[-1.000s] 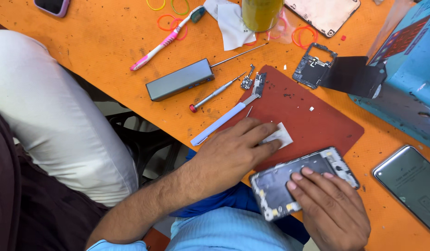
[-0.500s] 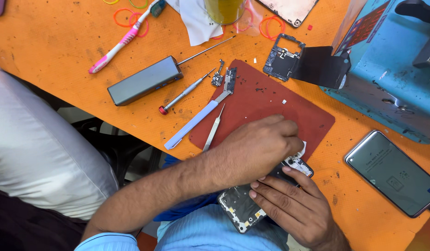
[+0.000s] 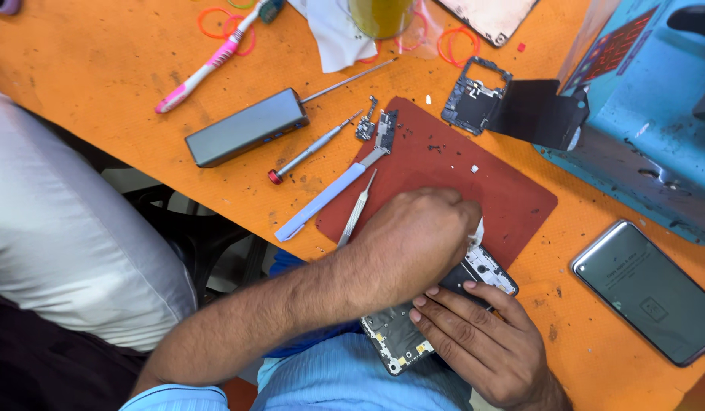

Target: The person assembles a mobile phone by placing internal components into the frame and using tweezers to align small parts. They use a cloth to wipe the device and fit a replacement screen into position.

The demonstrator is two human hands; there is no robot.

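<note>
My right hand (image 3: 482, 342) holds an opened phone body (image 3: 398, 339) at the near edge of the orange table, fingers laid over its middle. My left hand (image 3: 417, 236) reaches across from the left. It pinches a small white wipe (image 3: 476, 232) against the phone's upper end (image 3: 491, 272). Both hands sit over the near corner of a dark red work mat (image 3: 459, 160). Most of the phone's inside is hidden under my hands.
Tweezers (image 3: 356, 217), a blue pry tool (image 3: 322, 199) and a red-tipped screwdriver (image 3: 307, 152) lie left of the mat. A grey box (image 3: 246, 129), pink toothbrush (image 3: 200, 72), phone frame (image 3: 474, 95), blue machine (image 3: 649, 122) and intact phone (image 3: 645, 289) surround it. White-clothed person (image 3: 71, 228) at left.
My left hand lifted the white wipe off the mat and brought it onto the phone's upper end. My right hand drew the phone nearer the table edge.
</note>
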